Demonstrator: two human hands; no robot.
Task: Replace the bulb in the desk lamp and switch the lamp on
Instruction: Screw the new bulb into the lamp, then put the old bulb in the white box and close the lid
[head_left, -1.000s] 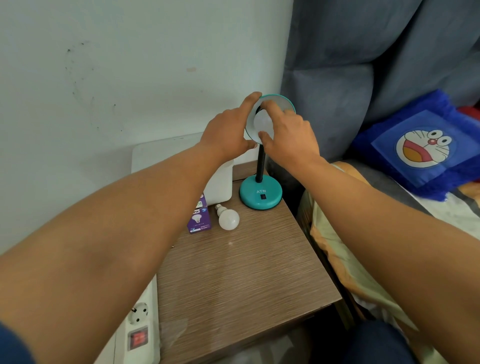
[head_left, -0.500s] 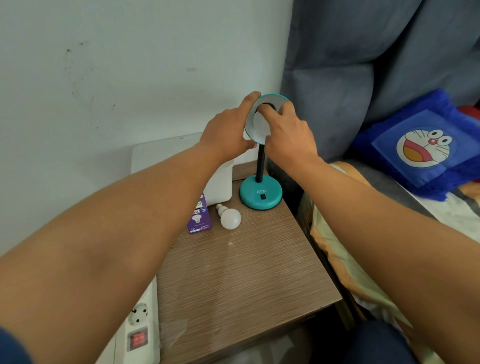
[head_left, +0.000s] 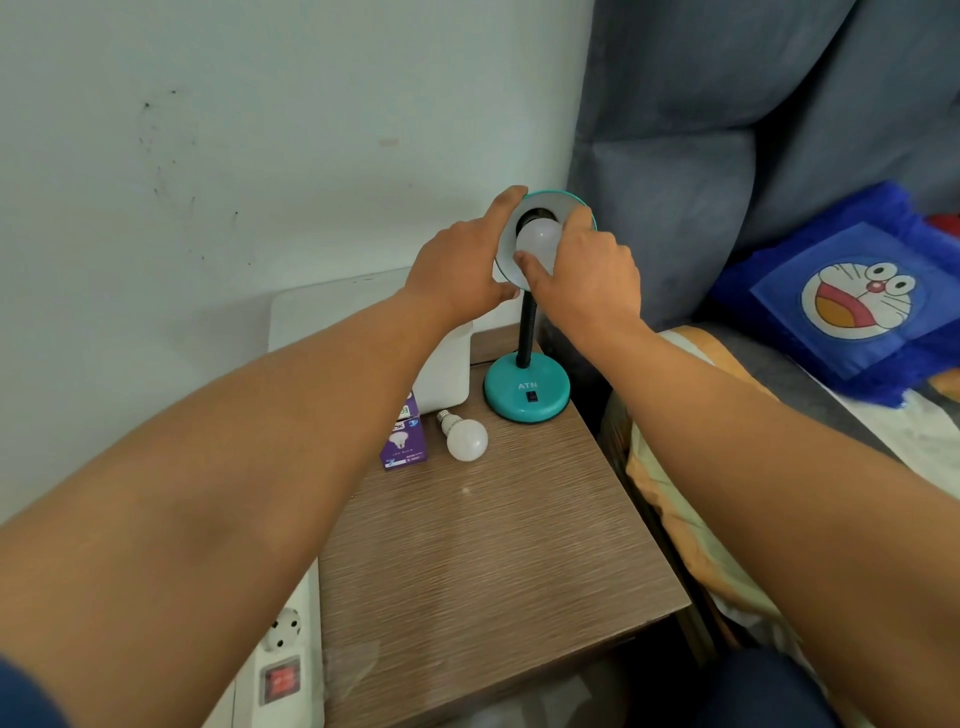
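Your left hand (head_left: 462, 265) grips the teal lamp shade (head_left: 582, 205) rim, a spare bulb (head_left: 466, 439) and purple box (head_left: 405, 439) on the bench (head_left: 493, 545) below it, while just to its right your right hand (head_left: 587, 275) pinches the white bulb (head_left: 540, 239) at the shade's mouth.

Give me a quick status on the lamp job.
Left hand steadying lamp shade. Right hand gripping bulb at the socket. Second bulb lying on table. Nothing obstructing.
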